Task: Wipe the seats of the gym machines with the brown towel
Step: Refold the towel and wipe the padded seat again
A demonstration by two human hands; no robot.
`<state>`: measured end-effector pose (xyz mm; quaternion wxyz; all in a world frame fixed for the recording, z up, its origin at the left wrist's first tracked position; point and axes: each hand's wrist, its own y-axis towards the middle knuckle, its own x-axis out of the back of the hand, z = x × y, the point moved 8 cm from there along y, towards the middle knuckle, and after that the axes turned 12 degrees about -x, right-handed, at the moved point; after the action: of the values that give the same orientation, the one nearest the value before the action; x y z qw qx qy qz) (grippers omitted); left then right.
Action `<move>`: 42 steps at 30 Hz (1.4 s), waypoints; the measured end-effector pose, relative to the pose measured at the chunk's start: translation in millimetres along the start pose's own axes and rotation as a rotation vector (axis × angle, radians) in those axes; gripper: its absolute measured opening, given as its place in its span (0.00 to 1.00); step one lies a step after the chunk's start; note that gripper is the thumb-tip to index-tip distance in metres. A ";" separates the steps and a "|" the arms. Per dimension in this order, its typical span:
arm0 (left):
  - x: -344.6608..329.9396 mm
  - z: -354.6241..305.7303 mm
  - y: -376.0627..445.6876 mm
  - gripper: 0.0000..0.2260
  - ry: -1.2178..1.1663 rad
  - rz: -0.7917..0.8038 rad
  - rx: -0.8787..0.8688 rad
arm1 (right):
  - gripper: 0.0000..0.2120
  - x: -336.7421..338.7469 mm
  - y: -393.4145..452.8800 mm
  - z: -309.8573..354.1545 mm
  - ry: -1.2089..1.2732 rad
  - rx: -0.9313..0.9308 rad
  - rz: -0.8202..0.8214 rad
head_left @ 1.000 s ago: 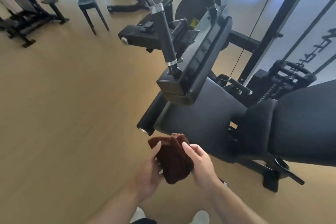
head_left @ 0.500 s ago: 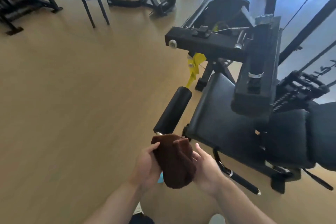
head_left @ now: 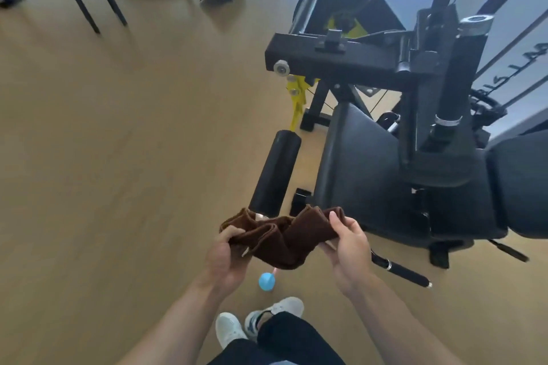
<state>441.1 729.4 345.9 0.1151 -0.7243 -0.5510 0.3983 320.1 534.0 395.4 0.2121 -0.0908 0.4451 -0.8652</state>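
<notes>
Between both hands, brown towel (head_left: 281, 238), bunched, sagging.

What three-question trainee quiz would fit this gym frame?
1. True or false: the towel is touching the seat.
2. Which hands grip the towel? A) left only B) right only C) both
3. Fill in: the black roller pad lies to the ___ of the seat in the picture.

Key:
1. False; the towel is held in the air, short of the seat.
2. C; left hand and right hand each grip one end.
3. Left.
</notes>
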 end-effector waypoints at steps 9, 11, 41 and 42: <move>-83.2 2.6 27.8 0.23 0.699 0.451 -0.034 | 0.07 -51.4 8.4 49.9 -0.127 0.035 0.248; -98.0 0.4 43.2 0.37 0.662 0.437 -0.072 | 0.07 -64.0 11.5 65.9 -0.097 0.036 0.301; -101.4 -107.2 205.8 0.07 1.125 0.809 -0.290 | 0.05 -118.5 22.2 120.5 -0.036 0.315 -0.269; -99.7 -108.6 206.6 0.08 1.128 0.805 -0.269 | 0.05 -113.7 22.1 119.5 -0.037 0.314 -0.296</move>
<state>655.9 594.6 336.9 0.1360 -0.9757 -0.1409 -0.0978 469.4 486.1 451.3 0.1024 -0.1368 0.2825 -0.9439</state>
